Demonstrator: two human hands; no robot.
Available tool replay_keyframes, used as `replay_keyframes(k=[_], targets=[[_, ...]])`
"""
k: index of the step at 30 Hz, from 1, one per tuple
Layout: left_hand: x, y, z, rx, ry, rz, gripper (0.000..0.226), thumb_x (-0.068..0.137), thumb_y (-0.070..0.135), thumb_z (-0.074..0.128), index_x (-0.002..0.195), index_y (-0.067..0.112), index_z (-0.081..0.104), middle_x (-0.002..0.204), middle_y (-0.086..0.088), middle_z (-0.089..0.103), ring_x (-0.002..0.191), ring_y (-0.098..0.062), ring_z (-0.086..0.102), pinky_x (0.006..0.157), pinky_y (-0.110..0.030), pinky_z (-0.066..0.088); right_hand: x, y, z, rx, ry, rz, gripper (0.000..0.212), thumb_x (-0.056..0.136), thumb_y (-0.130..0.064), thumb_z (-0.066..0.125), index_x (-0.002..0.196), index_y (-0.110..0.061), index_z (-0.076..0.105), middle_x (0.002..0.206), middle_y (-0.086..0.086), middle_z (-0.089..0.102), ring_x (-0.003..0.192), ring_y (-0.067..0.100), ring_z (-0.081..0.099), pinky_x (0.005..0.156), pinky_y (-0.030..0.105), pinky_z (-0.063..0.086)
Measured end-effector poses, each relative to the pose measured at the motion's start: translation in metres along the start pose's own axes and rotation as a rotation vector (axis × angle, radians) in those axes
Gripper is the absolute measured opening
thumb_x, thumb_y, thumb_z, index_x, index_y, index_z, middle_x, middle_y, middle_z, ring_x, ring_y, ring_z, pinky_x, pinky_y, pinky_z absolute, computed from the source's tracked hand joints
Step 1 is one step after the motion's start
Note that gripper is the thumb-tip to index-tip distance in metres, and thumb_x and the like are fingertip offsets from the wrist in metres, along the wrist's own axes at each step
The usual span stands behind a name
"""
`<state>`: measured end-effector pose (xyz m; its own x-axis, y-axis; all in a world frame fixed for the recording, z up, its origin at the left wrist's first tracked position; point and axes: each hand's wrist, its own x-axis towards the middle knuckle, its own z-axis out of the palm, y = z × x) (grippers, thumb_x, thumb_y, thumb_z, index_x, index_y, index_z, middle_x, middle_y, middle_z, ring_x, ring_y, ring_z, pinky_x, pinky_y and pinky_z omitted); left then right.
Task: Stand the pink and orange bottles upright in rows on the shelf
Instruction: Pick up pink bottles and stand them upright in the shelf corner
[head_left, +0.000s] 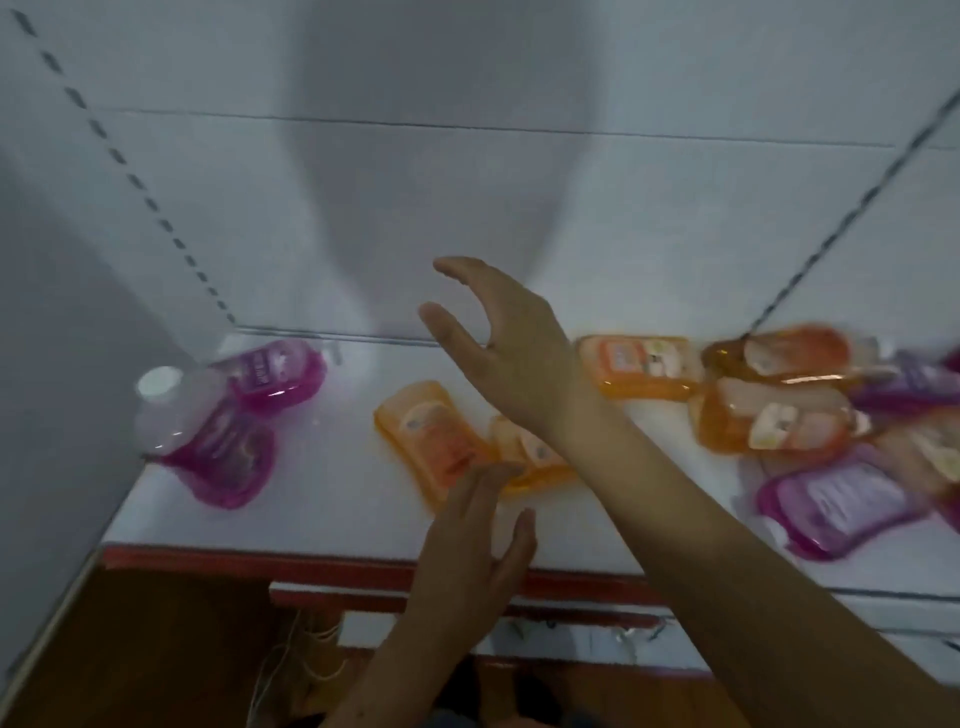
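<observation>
Two orange bottles (435, 436) lie flat near the middle of the shelf (322, 499), just behind its front edge, and they are the nearest bottles to both hands. The front one has its long axis running from the back left toward the front right. The second orange bottle (530, 457) lies just beside it on the right and is partly hidden under the right forearm.

The left hand (467, 540) comes up from below the red front edge. Its fingers (488, 478) are straight and a little spread, they hold nothing, and the tips reach the near end of the front orange bottle; whether they touch it I cannot tell because of blur. The right hand (498, 343) hangs above the shelf, further back, with thumb and fingers apart in a wide curve and nothing between them. It is turned toward the left back corner.

In that corner two pink bottles (228, 447) lie on their sides, one with its white cap (158, 383) pointing to the left edge. More orange and pink bottles (779, 410) lie in a heap at the right end of the shelf.

No bottle stands upright yet, so I judge the task is at its beginning. I think the left hand is better placed for the front orange bottle, since this bottle lies directly before its fingertips.
</observation>
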<state>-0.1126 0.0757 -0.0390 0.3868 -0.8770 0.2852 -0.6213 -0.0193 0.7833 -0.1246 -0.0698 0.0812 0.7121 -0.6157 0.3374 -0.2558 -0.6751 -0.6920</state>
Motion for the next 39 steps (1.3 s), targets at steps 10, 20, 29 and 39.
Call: replay_keyframes(k=[10, 20, 29, 39], targets=[[0.011, 0.086, 0.146, 0.048, -0.301, 0.147, 0.054, 0.093, 0.043, 0.057, 0.142, 0.032, 0.039, 0.14, 0.013, 0.042, 0.125, 0.003, 0.04, 0.104, -0.012, 0.034, -0.112, 0.116, -0.178, -0.145, 0.213, 0.229, 0.048, 0.099, -0.045, 0.046, 0.141, -0.022, 0.047, 0.143, -0.006, 0.052, 0.129, 0.008, 0.047, 0.109, 0.032, 0.04], [0.014, 0.135, 0.26, 0.255, -0.212, -0.12, 0.101, 0.076, 0.064, 0.068, 0.154, 0.027, 0.015, 0.149, 0.004, 0.037, 0.132, -0.012, 0.043, 0.109, -0.029, 0.04, -0.195, 0.238, -0.273, -0.273, -0.029, 0.174, 0.049, 0.096, -0.046, 0.052, 0.14, -0.026, 0.045, 0.137, -0.002, 0.053, 0.123, 0.015, 0.05, 0.095, 0.031, 0.044], [0.04, 0.138, 0.262, 0.224, -0.244, -0.162, 0.097, 0.058, 0.062, 0.084, 0.14, 0.033, 0.039, 0.131, 0.011, 0.053, 0.116, -0.002, 0.049, 0.097, -0.025, 0.051, -0.227, 0.289, -0.278, -0.471, -0.536, 0.003, 0.084, 0.08, -0.062, 0.065, 0.15, -0.028, 0.033, 0.152, -0.007, 0.037, 0.139, 0.013, 0.033, 0.115, 0.037, 0.032], [0.03, 0.165, 0.234, -0.07, -0.152, -0.168, 0.088, 0.064, 0.041, 0.089, 0.136, 0.04, 0.039, 0.127, 0.027, 0.05, 0.119, 0.007, 0.049, 0.095, -0.012, 0.047, -0.228, 0.287, -0.259, -0.416, -0.489, -0.02, 0.098, 0.063, -0.065, 0.075, 0.144, -0.029, 0.033, 0.14, -0.008, 0.045, 0.123, 0.013, 0.046, 0.1, 0.039, 0.046]])
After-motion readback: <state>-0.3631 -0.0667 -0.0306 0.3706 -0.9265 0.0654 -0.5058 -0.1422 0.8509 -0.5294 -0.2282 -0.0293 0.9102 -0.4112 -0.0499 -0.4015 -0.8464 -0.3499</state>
